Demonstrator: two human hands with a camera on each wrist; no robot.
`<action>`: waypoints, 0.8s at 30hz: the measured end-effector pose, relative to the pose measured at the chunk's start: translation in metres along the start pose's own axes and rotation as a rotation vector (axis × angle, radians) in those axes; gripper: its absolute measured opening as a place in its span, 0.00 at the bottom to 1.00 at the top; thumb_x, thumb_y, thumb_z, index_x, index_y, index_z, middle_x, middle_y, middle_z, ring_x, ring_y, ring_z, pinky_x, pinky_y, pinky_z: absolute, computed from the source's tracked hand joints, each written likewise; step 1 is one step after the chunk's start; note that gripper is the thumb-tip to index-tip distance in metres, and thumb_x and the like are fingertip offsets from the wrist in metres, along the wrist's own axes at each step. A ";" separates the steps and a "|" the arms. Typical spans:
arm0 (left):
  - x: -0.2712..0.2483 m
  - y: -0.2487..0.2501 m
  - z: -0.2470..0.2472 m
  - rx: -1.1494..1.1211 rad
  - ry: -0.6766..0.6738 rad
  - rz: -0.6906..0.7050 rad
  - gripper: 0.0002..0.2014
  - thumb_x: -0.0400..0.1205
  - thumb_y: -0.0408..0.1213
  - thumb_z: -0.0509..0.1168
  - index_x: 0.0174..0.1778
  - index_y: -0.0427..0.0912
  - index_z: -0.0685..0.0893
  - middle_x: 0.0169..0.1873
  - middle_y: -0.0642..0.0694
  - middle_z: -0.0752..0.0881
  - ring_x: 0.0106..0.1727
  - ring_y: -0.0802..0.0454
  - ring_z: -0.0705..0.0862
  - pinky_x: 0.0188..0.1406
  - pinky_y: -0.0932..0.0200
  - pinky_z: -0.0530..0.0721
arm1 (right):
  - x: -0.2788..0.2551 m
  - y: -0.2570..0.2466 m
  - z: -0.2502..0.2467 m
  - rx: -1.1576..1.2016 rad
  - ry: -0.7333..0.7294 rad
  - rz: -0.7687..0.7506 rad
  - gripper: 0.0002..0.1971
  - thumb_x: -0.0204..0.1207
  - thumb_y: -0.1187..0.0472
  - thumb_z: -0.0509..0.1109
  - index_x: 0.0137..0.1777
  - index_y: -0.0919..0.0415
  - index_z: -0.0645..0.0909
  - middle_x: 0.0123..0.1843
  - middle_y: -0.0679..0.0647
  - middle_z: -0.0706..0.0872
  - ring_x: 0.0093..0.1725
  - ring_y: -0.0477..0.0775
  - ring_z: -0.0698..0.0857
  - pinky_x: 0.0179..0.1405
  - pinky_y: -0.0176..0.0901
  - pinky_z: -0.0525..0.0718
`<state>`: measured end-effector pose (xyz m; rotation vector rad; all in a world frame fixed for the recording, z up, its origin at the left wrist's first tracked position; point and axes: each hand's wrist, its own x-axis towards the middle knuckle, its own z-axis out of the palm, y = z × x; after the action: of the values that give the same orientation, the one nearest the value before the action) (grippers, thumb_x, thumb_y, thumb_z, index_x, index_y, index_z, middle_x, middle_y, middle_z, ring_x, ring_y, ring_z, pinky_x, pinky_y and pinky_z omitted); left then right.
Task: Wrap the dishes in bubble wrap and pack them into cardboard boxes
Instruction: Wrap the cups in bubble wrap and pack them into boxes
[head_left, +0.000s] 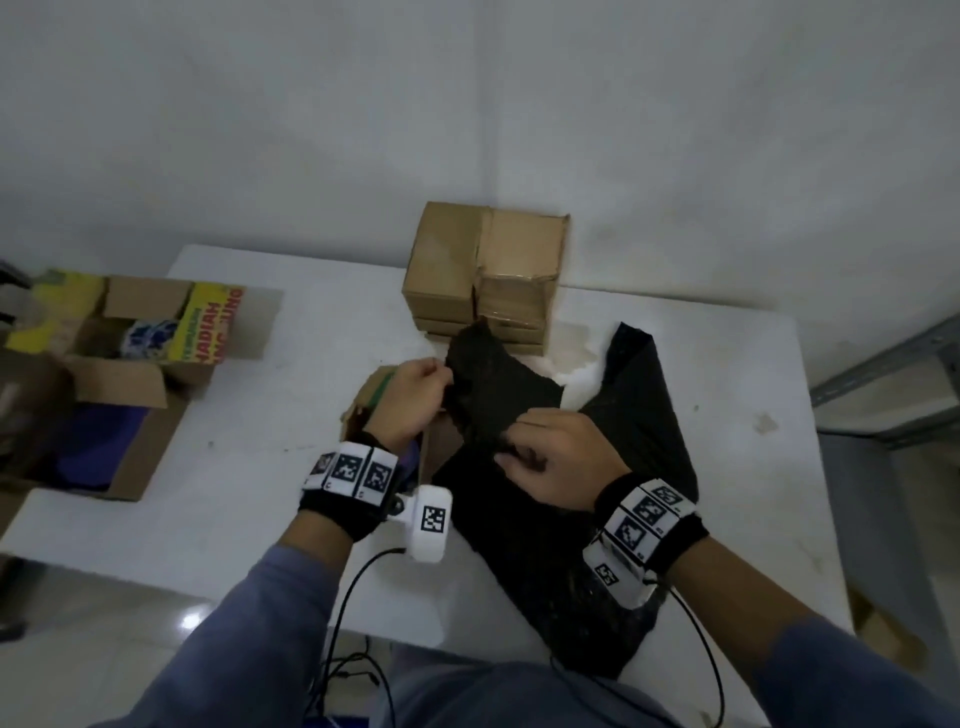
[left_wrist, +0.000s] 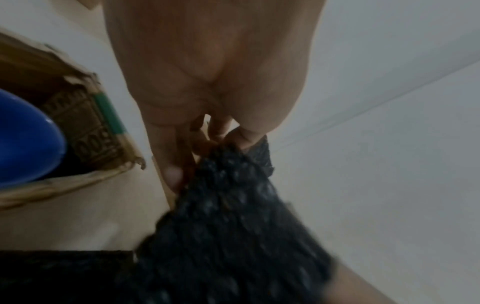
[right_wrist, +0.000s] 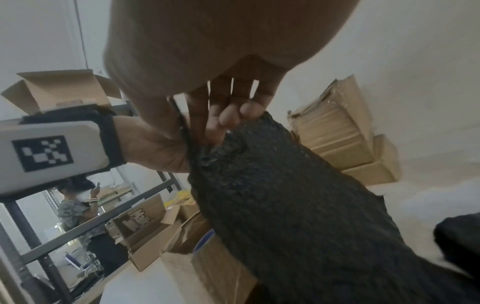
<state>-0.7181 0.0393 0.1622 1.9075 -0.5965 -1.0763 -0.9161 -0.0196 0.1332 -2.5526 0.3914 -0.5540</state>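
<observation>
White worktop (head_left: 270, 467) against a pale wall, your stock as follows. One sheet of black bubble wrap (head_left: 545, 519), draped across the front right of the worktop, its upper part lifted between your hands. Your left hand (head_left: 410, 397) pinches the sheet's top edge; your right hand (head_left: 558, 460) grips a fold lower down. One small open carton (head_left: 371, 400) just beneath your left hand, holding one blue dish (left_wrist: 26, 139); digits on its flap read "500" or similar, blurred. One stack of sealed brown boxes (head_left: 485, 280) at the back. Left of the worktop, open cartons (head_left: 130, 374), one yellow flap lettered "HADIAH". Another carton reads "Malk…", partly hidden.
</observation>
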 end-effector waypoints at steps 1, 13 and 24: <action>-0.004 -0.006 -0.006 0.019 0.027 0.026 0.11 0.85 0.31 0.58 0.42 0.35 0.84 0.35 0.39 0.84 0.36 0.51 0.82 0.29 0.67 0.77 | 0.005 -0.007 0.007 0.027 -0.035 0.013 0.12 0.74 0.53 0.75 0.34 0.58 0.80 0.33 0.49 0.79 0.35 0.49 0.78 0.35 0.47 0.80; -0.016 -0.051 -0.118 -0.110 -0.072 0.066 0.16 0.87 0.34 0.52 0.58 0.38 0.86 0.55 0.43 0.89 0.60 0.49 0.86 0.62 0.55 0.81 | 0.101 -0.021 0.072 0.228 -0.097 0.493 0.26 0.60 0.45 0.75 0.61 0.43 0.79 0.65 0.48 0.81 0.69 0.53 0.77 0.75 0.63 0.69; 0.022 -0.110 -0.187 -0.071 0.162 0.062 0.10 0.86 0.35 0.52 0.39 0.44 0.70 0.37 0.48 0.76 0.42 0.49 0.76 0.44 0.51 0.72 | 0.126 -0.049 0.105 0.301 -0.182 0.582 0.09 0.83 0.63 0.66 0.60 0.53 0.73 0.44 0.48 0.80 0.44 0.53 0.79 0.47 0.46 0.77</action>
<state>-0.5462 0.1638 0.1100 1.8807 -0.5153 -0.8825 -0.7499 0.0168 0.1143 -2.0429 0.8696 -0.1455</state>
